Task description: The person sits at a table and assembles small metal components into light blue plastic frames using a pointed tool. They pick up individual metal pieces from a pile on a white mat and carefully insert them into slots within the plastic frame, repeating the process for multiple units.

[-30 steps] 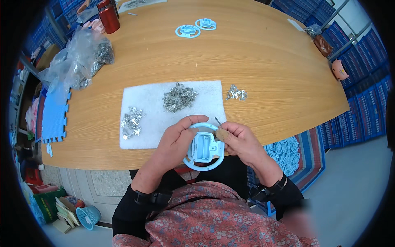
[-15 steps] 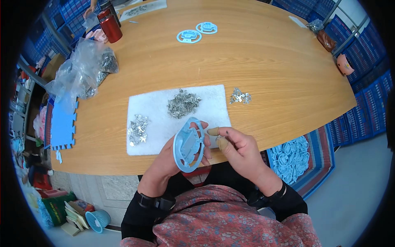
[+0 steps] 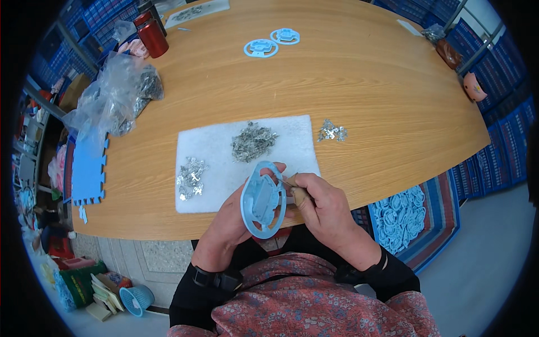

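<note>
My left hand grips a light blue plastic wheel-shaped part, tilted up on its edge above the front of a white fibre pad. At the part's right rim, my right hand has its thumb and forefinger pinched together, both tips in tan finger covers. Whatever lies between those fingertips is too small to make out. On the pad sit a dark heap of small metal pieces and a shinier heap of small metal clips. Several more clips lie on the wood right of the pad.
Two similar blue parts lie at the table's far side. At left are a clear plastic bag of metal pieces, a red flask and a blue foam mat. A striped bag full of blue parts stands at right.
My right hand has come left to the blue part's rim, its thumb and forefinger closing together. The blue part has turned slightly in my left hand. The whole view has shifted a little.
</note>
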### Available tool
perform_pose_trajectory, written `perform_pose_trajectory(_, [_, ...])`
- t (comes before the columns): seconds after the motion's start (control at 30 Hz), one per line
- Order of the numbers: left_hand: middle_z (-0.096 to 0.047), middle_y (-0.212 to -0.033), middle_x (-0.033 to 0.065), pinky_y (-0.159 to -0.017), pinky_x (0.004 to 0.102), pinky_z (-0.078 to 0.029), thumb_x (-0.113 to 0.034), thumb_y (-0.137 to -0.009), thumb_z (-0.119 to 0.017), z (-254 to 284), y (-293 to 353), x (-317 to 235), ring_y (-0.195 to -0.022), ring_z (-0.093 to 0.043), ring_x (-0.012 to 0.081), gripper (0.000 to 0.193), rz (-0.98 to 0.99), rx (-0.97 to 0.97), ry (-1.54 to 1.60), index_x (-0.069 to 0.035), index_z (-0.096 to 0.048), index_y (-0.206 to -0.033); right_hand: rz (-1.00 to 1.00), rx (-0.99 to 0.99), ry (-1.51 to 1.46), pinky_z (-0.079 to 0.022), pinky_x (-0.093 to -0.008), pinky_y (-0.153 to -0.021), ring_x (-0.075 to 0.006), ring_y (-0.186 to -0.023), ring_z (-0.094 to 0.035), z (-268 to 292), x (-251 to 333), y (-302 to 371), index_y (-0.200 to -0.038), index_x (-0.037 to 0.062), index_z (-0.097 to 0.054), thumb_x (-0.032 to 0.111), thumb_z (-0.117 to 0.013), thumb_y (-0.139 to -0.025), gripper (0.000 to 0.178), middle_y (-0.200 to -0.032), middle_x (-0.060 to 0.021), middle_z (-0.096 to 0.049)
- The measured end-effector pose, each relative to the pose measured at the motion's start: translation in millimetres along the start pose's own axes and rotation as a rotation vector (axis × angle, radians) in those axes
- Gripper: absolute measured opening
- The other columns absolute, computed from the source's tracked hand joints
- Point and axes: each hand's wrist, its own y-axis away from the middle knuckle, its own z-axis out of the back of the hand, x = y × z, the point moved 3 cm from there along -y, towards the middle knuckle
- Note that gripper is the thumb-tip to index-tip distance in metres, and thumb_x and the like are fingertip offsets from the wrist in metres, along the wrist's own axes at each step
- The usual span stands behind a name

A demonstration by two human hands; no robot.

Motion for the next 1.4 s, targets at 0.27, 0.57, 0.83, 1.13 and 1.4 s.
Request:
perform_pose_trajectory(0.27, [-0.052, -0.147, 0.0156, -0.101, 0.0362, -0.053, -0.042, -0.109, -0.046, 2.6, -3.1, 1.7, -0.126, -0.058, 0.0238, 0.063, -0.057, -0.019, -0.044, -0.003, -0.033, -0.157, 0.006, 0.003, 0.088, -0.053, -0.0393, -0.059, -0.0302, -0.069, -0.066, -4.8, 2.8, 2.4, -0.117, 0.0114, -0.07, 0.003, -0.071, -0.085, 0.033, -0.08, -0.0097, -0.062])
perform_pose_trajectory(0.57, [-0.053, -0.146, 0.0173, -0.1, 0.0321, -0.053, -0.031, -0.108, -0.051, -4.8, -3.8, -2.0, -0.126, -0.058, 0.0214, 0.058, -0.073, 0.035, -0.023, -0.003, -0.035, -0.156, 0.031, -0.014, 0.037, -0.053, -0.0399, -0.059, -0.0304, -0.069, -0.065, -6.2, -2.1, 2.5, -0.11, 0.0096, -0.071, 0.001, -0.07, -0.083, 0.028, -0.079, -0.0105, -0.06])
perform_pose_trajectory(0.83, [-0.054, -0.144, 0.0155, -0.097, 0.0335, -0.054, -0.029, -0.107, -0.055, 1.9, -8.8, 10.8, -0.122, -0.061, 0.0214, 0.057, -0.089, -0.031, 0.068, -0.004, -0.037, -0.155, 0.241, -0.027, 0.205, -0.055, -0.0386, -0.062, -0.0288, -0.076, -0.067, -10.4, -3.6, 6.8, -0.117, 0.009, -0.07, 0.003, -0.07, -0.085, 0.033, -0.085, -0.009, -0.063])
perform_pose_trajectory(1.13, [-0.054, -0.14, 0.013, -0.102, 0.0367, -0.052, -0.017, -0.106, -0.049, 4.4, -9.2, 14.9, -0.123, -0.058, 0.024, 0.051, -0.059, -0.204, -0.204, -0.005, -0.035, -0.154, -0.047, 0.099, -0.188, -0.055, -0.0317, -0.062, -0.0232, -0.071, -0.07, 13.0, 20.6, 8.9, -0.112, 0.0059, -0.071, 0.016, -0.086, -0.078, 0.039, -0.088, -0.0113, -0.07])
perform_pose_trajectory(1.4, [-0.061, -0.124, 0.0094, -0.099, 0.0352, -0.048, -0.009, -0.098, -0.06, -27.2, 17.8, -36.8, -0.117, -0.057, 0.0175, 0.04, -0.28, -0.091, -0.92, -0.003, -0.053, -0.137, -0.416, 0.252, -0.563, -0.037, -0.02, -0.057, 0.0001, -0.064, -0.045, 38.4, -8.9, 9.7, -0.101, 0.0009, -0.07, 0.009, -0.071, -0.096, 0.009, -0.071, 0.005, -0.057])
